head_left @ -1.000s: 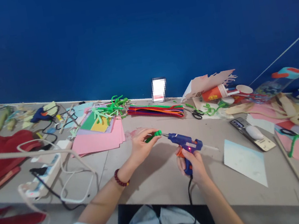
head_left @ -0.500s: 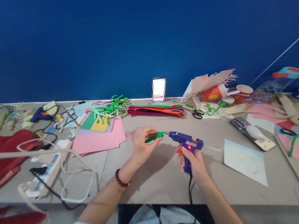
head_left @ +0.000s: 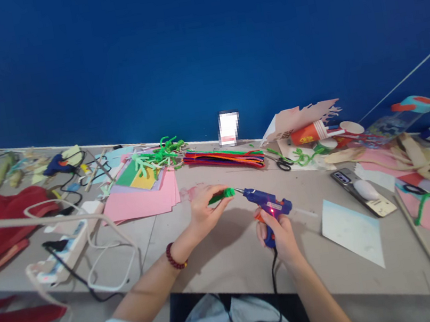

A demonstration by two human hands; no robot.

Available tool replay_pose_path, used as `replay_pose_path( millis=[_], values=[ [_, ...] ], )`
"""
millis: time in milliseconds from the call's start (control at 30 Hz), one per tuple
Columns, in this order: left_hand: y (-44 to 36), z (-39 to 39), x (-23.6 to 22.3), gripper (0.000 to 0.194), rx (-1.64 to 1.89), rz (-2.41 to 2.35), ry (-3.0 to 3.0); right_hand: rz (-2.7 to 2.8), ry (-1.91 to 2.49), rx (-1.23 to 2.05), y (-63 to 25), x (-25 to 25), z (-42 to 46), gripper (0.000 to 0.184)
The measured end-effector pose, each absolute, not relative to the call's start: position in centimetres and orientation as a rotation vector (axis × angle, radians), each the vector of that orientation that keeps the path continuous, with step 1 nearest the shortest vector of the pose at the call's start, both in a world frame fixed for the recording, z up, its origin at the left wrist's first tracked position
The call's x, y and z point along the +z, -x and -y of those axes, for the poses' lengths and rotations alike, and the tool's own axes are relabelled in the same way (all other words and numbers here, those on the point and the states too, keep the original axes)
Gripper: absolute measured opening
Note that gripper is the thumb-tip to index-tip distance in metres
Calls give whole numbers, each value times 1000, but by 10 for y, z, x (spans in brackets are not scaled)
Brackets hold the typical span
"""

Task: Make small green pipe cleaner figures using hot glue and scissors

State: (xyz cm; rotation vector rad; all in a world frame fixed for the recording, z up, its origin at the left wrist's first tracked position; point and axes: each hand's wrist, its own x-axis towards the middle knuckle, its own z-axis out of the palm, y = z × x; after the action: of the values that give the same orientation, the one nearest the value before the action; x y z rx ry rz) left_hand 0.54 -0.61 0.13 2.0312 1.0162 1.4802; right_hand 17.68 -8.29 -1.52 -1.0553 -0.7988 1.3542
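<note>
My left hand (head_left: 207, 209) pinches a small green pipe-cleaner piece (head_left: 228, 193) between thumb and fingers, above the table. Wrapped round the handle of a blue hot glue gun (head_left: 261, 198) is my right hand (head_left: 280, 232), its fingers near the orange trigger. The gun's metal nozzle points left, its tip right at the end of the green piece; whether they touch I cannot tell. A red light glows on the gun's body, and a clear glue stick (head_left: 306, 213) sticks out of its back. Its black cord (head_left: 275, 276) hangs toward my lap.
Behind my hands lies a bundle of coloured pipe cleaners (head_left: 225, 159). Left are pink paper sheets (head_left: 140, 201), green pipe-cleaner shapes (head_left: 161, 155) and a white power strip (head_left: 72, 244). Right are black-handled scissors (head_left: 283, 164), a phone (head_left: 363, 192), a pale card (head_left: 353, 234) and a wooden stick (head_left: 423, 243).
Hardly anything differs. My left hand and the green piece have shifted very slightly left; the glue gun stays almost in place, its nozzle still at the piece.
</note>
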Motion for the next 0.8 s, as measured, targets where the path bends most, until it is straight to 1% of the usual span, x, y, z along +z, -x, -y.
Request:
replay_pose_path(
  millis=[100, 200, 367, 567, 700, 800],
  values=[
    [-4, 4, 4, 17, 1564, -1123, -1986, 795, 1062, 1351, -177, -15, 83, 28],
    [-3, 2, 6, 15, 1592, -1206, -1951, 803, 1039, 1366, -178, -16, 84, 28],
    [-1, -3, 1, 14, 1519, -1245, -2001, 793, 949, 1442, -185, -12, 91, 28],
    [-1, -7, -5, 13, 1451, -1201, -2126, 610, 901, 1515, -215, 1, 116, 32],
    [-1, -6, -3, 12, 1443, -1195, -2154, 482, 1010, 1362, -255, 6, 141, 42],
    [-3, -4, -2, 13, 1431, -1182, -2071, 378, 1170, 1212, -292, 4, 159, 44]
  ],
)
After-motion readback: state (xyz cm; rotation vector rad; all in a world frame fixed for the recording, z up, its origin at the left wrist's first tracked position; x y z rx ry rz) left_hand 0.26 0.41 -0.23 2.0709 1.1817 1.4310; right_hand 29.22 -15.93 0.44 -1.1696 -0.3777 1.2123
